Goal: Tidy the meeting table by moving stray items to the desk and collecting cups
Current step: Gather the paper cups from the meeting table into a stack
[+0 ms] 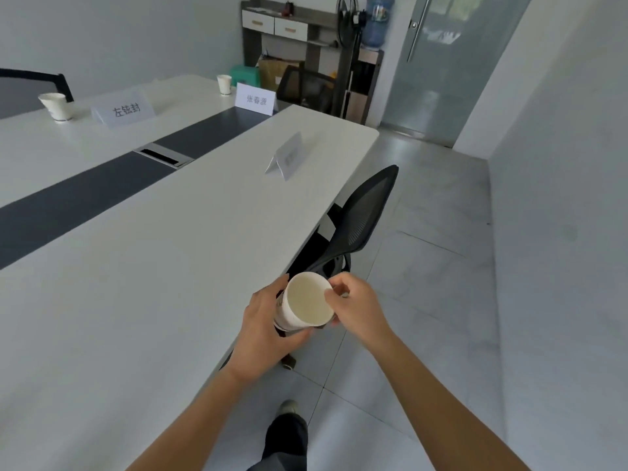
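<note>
Your meeting table (pixel 153 266) fills the left and centre: white top, dark strip down its length, with a metal cable hatch (pixel 163 156) set in the strip. A frosted glass door (pixel 441 62) stands at the far right. A grey desk unit (pixel 292 28) with two white drawers stands against the far wall, and a blue water bottle (pixel 377 22) is just to its right. A black mesh office chair (pixel 360 219) is tucked against the table's right edge.

Your left hand (pixel 261 331) grips a white paper cup (pixel 307 300) from the left, fingers curled round its wall. Your right hand (pixel 356 304) pinches the cup's right rim between thumb and forefinger. The cup is held off the table, just beyond the near right edge, tilted with its mouth toward you; its inside looks empty. A brown printed band shows near its base.

Three name cards stand on the table: one at far left (pixel 124 110), one at the far end (pixel 255 99), and one near the right edge (pixel 288 157).

Two more paper cups are on the table: one at the far left (pixel 57 106), beside the first card, and one at the far end (pixel 224 84), just left of the second card.
</note>
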A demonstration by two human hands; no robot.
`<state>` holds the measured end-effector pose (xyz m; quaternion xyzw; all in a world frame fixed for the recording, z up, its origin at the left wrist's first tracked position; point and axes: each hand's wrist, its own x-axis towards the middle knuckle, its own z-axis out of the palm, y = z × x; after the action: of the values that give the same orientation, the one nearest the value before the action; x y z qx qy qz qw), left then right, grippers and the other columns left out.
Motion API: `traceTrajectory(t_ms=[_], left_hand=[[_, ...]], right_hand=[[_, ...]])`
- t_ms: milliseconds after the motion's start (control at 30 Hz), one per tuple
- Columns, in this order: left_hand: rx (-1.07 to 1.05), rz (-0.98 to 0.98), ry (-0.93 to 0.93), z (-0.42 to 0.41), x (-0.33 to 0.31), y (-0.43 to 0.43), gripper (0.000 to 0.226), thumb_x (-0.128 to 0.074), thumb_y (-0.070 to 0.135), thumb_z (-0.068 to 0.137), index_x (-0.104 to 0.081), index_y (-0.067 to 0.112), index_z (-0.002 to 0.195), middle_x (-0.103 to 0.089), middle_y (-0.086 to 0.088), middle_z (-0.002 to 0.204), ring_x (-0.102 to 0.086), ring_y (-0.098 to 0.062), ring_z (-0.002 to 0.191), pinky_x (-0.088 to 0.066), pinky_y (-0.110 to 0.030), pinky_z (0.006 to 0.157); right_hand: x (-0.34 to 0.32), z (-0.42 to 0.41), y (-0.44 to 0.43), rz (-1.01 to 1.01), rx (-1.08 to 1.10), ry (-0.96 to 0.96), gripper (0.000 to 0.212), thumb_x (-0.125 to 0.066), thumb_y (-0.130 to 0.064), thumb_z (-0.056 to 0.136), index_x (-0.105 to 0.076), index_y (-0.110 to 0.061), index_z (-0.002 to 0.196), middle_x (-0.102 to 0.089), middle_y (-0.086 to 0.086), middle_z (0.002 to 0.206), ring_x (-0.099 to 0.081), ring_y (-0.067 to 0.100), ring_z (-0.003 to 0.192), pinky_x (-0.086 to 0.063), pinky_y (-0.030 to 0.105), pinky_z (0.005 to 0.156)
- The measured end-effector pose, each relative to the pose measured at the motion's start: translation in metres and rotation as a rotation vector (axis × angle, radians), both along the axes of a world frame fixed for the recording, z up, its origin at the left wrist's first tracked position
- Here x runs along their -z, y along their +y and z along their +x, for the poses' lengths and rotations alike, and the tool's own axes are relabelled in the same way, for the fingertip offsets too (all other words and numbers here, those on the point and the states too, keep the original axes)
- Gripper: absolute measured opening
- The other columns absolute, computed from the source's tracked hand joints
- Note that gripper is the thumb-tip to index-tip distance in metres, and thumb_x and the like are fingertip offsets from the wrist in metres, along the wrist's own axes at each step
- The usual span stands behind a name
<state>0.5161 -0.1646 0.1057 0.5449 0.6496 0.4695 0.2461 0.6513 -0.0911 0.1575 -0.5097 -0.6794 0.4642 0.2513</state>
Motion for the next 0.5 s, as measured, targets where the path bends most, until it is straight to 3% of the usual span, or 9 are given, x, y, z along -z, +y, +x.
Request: traceTrajectory(t_ms=[100,167,233,367,500], left_hand=[[-0.053,-0.025,0.057,-0.018,0.012,0.041,0.079,-0.069,0.045,0.062,-0.035,0.025,0.131,-0.040,0.019,0.123,-0.036,-0.005,0.118,-0.029,-0.018,0.097],[-0.154,-0.092,0.061,-0.038,0.025,0.073,0.068,-0.071,0.028,0.075,-0.039,0.014,0.134,-0.043,0.002,0.133,-0.036,-0.019,0.127,-0.030,-0.027,0.102],[-0.272,-0.208,0.050,-0.058,0.039,0.105,0.057,-0.064,0.023,0.083,-0.041,0.011,0.133,-0.042,-0.008,0.139,-0.032,-0.027,0.130,-0.029,-0.035,0.106],[-0.391,-0.447,0.092,-0.096,0.068,0.163,0.050,-0.054,0.029,0.088,-0.042,0.012,0.133,-0.035,-0.013,0.144,-0.024,-0.032,0.134,-0.029,-0.045,0.107],[-0.369,-0.579,0.169,-0.115,0.085,0.206,0.053,-0.049,0.032,0.089,-0.035,0.014,0.138,-0.025,-0.012,0.150,-0.014,-0.030,0.139,-0.025,-0.045,0.109]], right_hand=[[-0.006,-0.005,0.048,0.020,0.073,-0.015,0.011,-0.048,-0.004,0.085,-0.056,-0.005,0.093,-0.052,-0.005,0.076,-0.055,0.009,0.059,-0.050,0.016,0.042],[-0.013,-0.010,0.084,0.038,0.097,-0.028,0.010,-0.048,-0.003,0.085,-0.054,-0.009,0.089,-0.053,-0.005,0.076,-0.056,0.011,0.056,-0.050,0.016,0.043],[-0.020,-0.016,0.121,0.057,0.115,-0.035,0.010,-0.048,-0.002,0.086,-0.053,-0.011,0.087,-0.054,-0.004,0.076,-0.056,0.011,0.054,-0.050,0.014,0.042],[-0.020,-0.030,0.186,0.142,0.199,-0.070,0.010,-0.049,-0.006,0.087,-0.053,-0.013,0.093,-0.054,-0.002,0.085,-0.058,0.012,0.061,-0.052,0.016,0.047],[-0.003,-0.034,0.224,0.185,0.312,-0.083,0.017,-0.051,-0.007,0.087,-0.054,-0.006,0.104,-0.052,0.001,0.096,-0.055,0.010,0.067,-0.051,0.011,0.045]])
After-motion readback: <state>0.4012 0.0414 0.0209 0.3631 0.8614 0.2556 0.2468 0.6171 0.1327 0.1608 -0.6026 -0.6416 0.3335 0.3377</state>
